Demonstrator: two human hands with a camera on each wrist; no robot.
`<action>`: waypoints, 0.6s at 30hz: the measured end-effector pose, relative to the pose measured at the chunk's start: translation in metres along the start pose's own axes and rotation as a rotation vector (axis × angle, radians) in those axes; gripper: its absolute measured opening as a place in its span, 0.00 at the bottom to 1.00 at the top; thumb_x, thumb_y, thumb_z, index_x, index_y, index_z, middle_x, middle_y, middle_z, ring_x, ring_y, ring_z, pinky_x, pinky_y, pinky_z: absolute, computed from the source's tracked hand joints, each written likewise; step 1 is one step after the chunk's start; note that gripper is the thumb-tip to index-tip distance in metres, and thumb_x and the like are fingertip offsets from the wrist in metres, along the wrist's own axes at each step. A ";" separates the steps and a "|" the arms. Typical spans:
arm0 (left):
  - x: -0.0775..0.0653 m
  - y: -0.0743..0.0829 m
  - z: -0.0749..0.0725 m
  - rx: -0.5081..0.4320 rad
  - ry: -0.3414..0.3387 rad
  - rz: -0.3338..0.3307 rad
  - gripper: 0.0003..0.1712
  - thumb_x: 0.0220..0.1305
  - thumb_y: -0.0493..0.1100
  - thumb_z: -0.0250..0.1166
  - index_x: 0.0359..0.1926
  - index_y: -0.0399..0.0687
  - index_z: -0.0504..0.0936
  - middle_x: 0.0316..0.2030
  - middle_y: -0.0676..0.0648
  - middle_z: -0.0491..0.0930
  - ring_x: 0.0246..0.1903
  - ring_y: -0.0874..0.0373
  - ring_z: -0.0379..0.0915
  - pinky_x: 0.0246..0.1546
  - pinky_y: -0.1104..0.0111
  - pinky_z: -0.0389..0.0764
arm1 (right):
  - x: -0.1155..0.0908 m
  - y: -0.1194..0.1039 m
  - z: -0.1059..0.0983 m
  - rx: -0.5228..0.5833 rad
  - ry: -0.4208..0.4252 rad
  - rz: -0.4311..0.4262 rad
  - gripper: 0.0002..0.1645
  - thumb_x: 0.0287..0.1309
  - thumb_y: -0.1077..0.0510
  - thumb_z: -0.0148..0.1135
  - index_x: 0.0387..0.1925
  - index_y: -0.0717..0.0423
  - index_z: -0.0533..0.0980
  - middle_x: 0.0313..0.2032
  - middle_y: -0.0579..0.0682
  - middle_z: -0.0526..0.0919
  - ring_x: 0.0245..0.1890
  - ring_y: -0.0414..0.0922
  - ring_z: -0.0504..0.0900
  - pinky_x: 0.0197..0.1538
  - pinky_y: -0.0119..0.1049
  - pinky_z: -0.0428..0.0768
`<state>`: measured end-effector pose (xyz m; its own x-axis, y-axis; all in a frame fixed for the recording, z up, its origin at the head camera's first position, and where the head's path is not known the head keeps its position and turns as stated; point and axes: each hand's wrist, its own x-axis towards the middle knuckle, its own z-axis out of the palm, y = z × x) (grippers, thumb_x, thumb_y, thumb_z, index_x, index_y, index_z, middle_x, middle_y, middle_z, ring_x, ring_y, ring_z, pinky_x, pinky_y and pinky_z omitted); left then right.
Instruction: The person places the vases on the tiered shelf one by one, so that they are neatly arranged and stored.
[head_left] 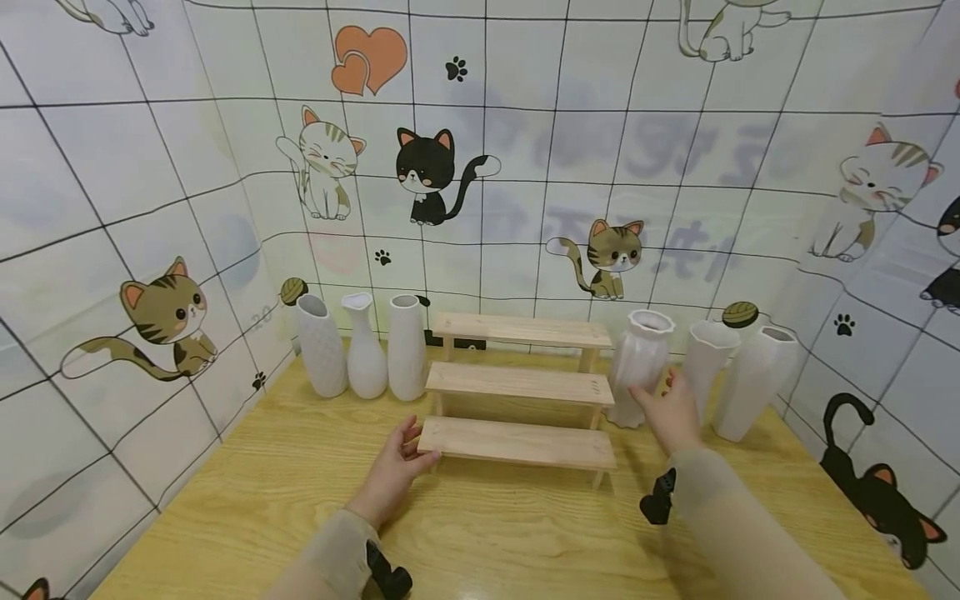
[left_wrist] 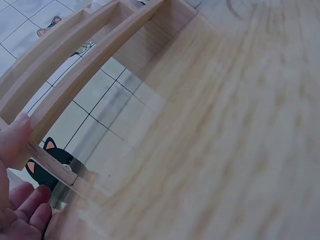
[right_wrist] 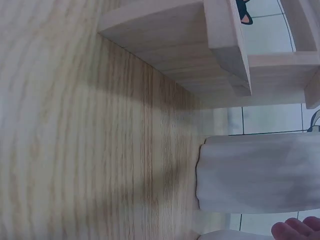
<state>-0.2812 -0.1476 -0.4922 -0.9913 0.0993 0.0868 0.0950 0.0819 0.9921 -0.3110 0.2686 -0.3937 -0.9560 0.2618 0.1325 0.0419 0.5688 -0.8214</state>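
A three-step wooden rack [head_left: 517, 440] stands on the table. At the left end of its lowest step is my left hand [head_left: 390, 471]; the thumb touches the board's edge, while the loosely bent fingers [left_wrist: 37, 207] lie beside the end support. My right hand [head_left: 673, 412] is at a white fluted vase [head_left: 637, 367] right of the rack, thumb before its side and fingers near its right side. In the right wrist view, fingertips [right_wrist: 297, 227] show at the corner, slightly apart from the vase [right_wrist: 250, 175]. The vase stands upright on the table; the right palm is hidden.
Two more white vases, one flared [head_left: 708, 354] and one angular [head_left: 757, 383], stand right of my right hand. Left of the rack are a textured vase [head_left: 322, 350], a narrow-necked vase [head_left: 366, 354] and a smooth vase [head_left: 407, 350]. Cat-print walls [head_left: 517, 267] enclose the table [head_left: 510, 533].
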 end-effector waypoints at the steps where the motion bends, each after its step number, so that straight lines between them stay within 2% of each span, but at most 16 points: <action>1: 0.000 -0.001 0.000 0.017 0.000 0.009 0.51 0.59 0.44 0.71 0.74 0.39 0.49 0.66 0.34 0.62 0.58 0.43 0.67 0.56 0.56 0.72 | 0.003 0.001 0.001 0.007 0.007 0.000 0.56 0.64 0.42 0.57 0.74 0.66 0.37 0.70 0.71 0.48 0.67 0.68 0.54 0.62 0.63 0.60; 3: -0.001 -0.002 0.001 0.048 -0.002 0.026 0.49 0.60 0.43 0.70 0.73 0.39 0.51 0.61 0.35 0.68 0.53 0.47 0.71 0.52 0.58 0.74 | 0.008 0.003 0.004 0.022 0.017 0.001 0.56 0.63 0.43 0.58 0.73 0.66 0.37 0.71 0.71 0.47 0.68 0.68 0.52 0.63 0.63 0.59; 6: -0.002 0.000 0.002 0.082 -0.012 0.028 0.46 0.61 0.42 0.68 0.73 0.40 0.53 0.58 0.37 0.72 0.48 0.51 0.74 0.49 0.61 0.77 | 0.016 0.006 0.009 0.080 0.023 -0.007 0.56 0.63 0.45 0.60 0.74 0.66 0.38 0.71 0.70 0.47 0.68 0.68 0.52 0.64 0.63 0.58; 11: -0.003 -0.003 0.001 0.095 -0.026 0.001 0.46 0.62 0.48 0.67 0.74 0.45 0.54 0.62 0.37 0.69 0.49 0.53 0.72 0.47 0.64 0.77 | 0.027 0.012 0.016 0.174 0.055 -0.041 0.55 0.60 0.48 0.64 0.73 0.66 0.42 0.69 0.70 0.53 0.67 0.66 0.57 0.64 0.61 0.61; 18: -0.004 -0.002 -0.001 0.067 -0.029 -0.011 0.47 0.60 0.53 0.68 0.74 0.46 0.56 0.60 0.39 0.70 0.51 0.50 0.70 0.49 0.63 0.75 | 0.038 0.017 0.024 0.265 0.086 -0.034 0.56 0.57 0.51 0.68 0.73 0.64 0.43 0.68 0.68 0.56 0.67 0.64 0.58 0.65 0.59 0.60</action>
<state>-0.2771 -0.1489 -0.4947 -0.9893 0.1268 0.0725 0.0914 0.1494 0.9845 -0.3534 0.2697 -0.4160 -0.9270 0.3174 0.1997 -0.0780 0.3578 -0.9305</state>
